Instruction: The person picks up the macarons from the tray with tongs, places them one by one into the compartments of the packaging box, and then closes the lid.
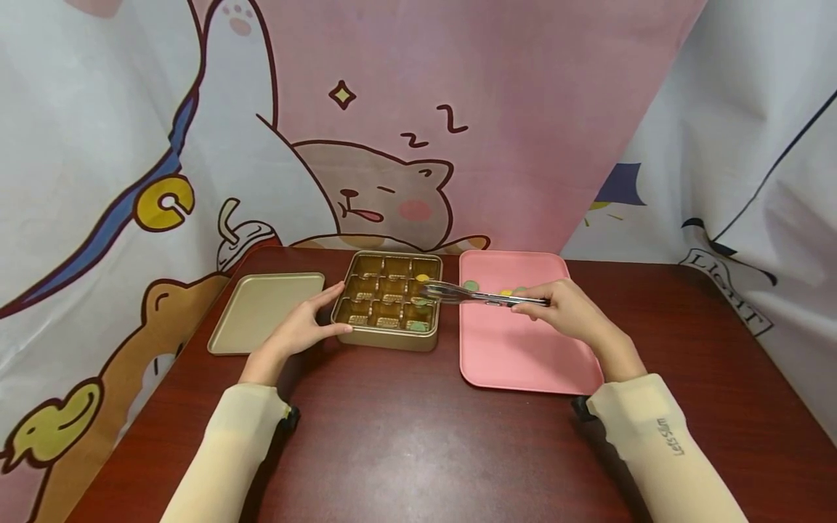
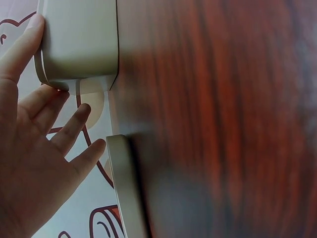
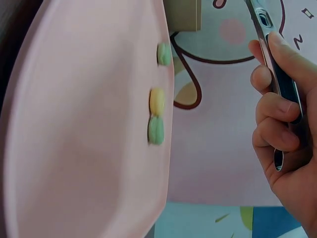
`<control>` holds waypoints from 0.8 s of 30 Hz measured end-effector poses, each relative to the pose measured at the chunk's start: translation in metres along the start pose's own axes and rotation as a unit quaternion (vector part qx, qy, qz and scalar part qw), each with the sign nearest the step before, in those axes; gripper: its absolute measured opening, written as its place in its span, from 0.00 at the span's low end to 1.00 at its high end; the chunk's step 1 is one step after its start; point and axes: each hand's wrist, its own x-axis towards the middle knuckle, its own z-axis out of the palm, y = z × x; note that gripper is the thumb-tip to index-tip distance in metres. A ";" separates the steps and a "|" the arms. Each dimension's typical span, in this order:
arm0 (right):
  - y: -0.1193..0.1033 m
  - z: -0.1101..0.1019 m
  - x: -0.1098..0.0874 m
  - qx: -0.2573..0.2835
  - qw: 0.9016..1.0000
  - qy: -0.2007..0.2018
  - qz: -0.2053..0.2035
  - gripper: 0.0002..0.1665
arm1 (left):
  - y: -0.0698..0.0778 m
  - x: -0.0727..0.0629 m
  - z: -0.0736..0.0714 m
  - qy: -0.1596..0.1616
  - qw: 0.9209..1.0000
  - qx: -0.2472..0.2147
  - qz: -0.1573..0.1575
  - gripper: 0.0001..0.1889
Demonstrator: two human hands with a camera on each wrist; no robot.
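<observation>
We see the left hand (image 1: 301,325) spread, touching the box's (image 1: 386,339) left and front edges. The right hand (image 1: 570,311) curls round the tongs (image 1: 492,298), tips over the box's right side. A thin table (image 1: 405,428) gap parts box and tray (image 1: 523,356).

In front of you, pink-and-white printed cloth (image 1: 556,109) hung behind dark reddish wooden table (image 1: 392,450), loosely folded at right. Above table's far edge you faced sleeping cartoon animal (image 1: 392,196), with Z letters (image 1: 451,120) and yellow four-pointed star (image 1: 342,94) overhead. To your left ran blue band (image 1: 118,218) with yellow bell (image 1: 152,207); lower down, brown animal (image 1: 118,363) and yellow-green bird (image 1: 55,428). To your right, blue printed patch (image 1: 621,181). Glare whitened tabletop near you.
</observation>
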 end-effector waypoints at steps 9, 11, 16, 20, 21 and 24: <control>-0.014 0.016 0.012 0.014 1.000 -0.013 -0.010 0.12 | -0.001 0.000 0.001 -0.001 1.000 -0.005 0.000 0.47; -0.016 0.019 0.014 0.016 1.000 -0.015 -0.014 0.11 | -0.001 0.000 0.001 0.000 1.000 -0.005 0.001 0.47; -0.023 0.025 0.018 0.019 0.999 -0.019 -0.028 0.11 | -0.001 0.000 0.001 0.001 1.000 -0.006 -0.001 0.47; -0.026 0.030 0.021 0.027 0.999 -0.023 -0.036 0.10 | -0.002 0.001 0.001 0.002 1.000 -0.004 0.002 0.47; -0.026 0.032 0.021 0.030 0.999 -0.024 -0.036 0.10 | -0.002 0.001 0.001 0.002 1.000 -0.003 0.002 0.47; -0.027 0.035 0.023 0.035 0.998 -0.027 -0.038 0.10 | -0.001 0.000 0.001 0.001 1.000 -0.004 0.002 0.47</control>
